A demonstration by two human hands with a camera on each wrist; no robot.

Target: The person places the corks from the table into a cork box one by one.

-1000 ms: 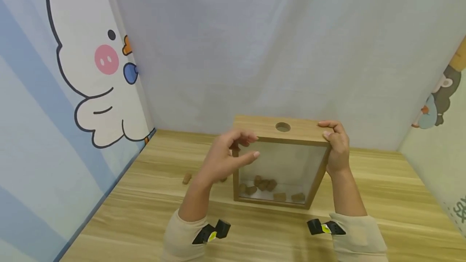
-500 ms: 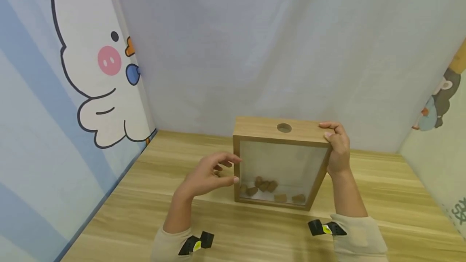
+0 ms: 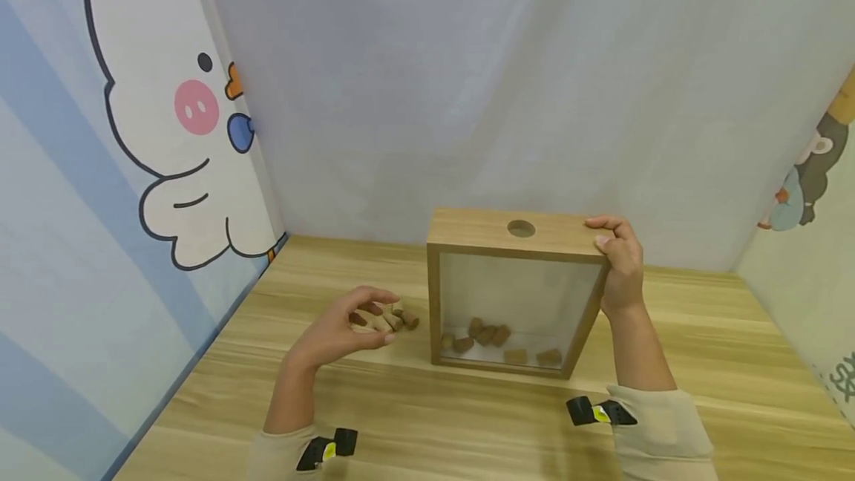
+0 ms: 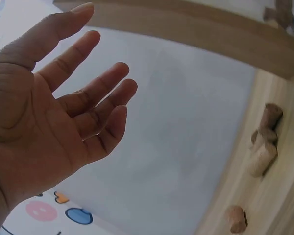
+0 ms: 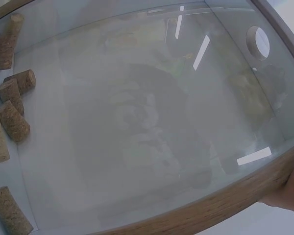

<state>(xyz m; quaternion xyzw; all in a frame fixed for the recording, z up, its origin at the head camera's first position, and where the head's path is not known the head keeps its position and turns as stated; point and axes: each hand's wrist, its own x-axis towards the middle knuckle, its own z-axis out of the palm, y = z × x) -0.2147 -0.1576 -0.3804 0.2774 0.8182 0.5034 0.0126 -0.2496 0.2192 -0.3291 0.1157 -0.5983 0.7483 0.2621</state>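
Observation:
A wooden box frame (image 3: 481,228) with a clear front and a round hole (image 3: 522,228) in its top stands on the table. My right hand (image 3: 623,269) grips its upper right corner, thumb on the top. Several cork stoppers (image 3: 487,334) lie inside on the box floor; the right wrist view shows these corks (image 5: 13,122) through the clear panel. Left of the box, my left hand (image 3: 339,326) hovers by a small pile of loose corks (image 3: 410,319), partly hiding them. In the left wrist view its fingers (image 4: 71,61) are spread and hold nothing.
The wood-grain table (image 3: 467,421) extends around the box. A pale curtain (image 3: 427,95) hangs close behind it. Cartoon-printed panels (image 3: 167,191) stand at the left and right sides. A single cork (image 4: 237,219) lies apart from the pile in the left wrist view.
My left hand has moved from the box's upper left corner down and left to the loose corks. The right hand and the box stay in place.

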